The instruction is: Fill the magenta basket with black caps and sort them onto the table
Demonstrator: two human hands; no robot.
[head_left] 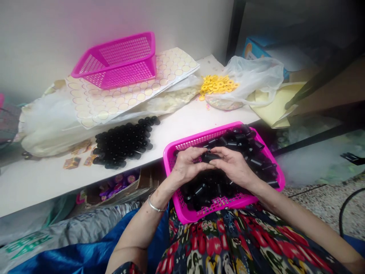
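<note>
A small black cylindrical piece is pinched between my two hands, above a pink basket of similar black pieces. Thumb and fingers of my left hand close on its left end. From the other side, my right hand grips the right end, fingertips nearly meeting the left ones. Part of the piece is hidden by the fingers. The basket rests against my lap and the table edge. Left of it on the white table, many black pieces stand packed closely together.
An unfilled pink basket sits on printed sheets with round labels at the back. Yellow ring-like pieces lie by a clear plastic bag. Small wrapped packets are near the front edge. A carton stands beneath the table.
</note>
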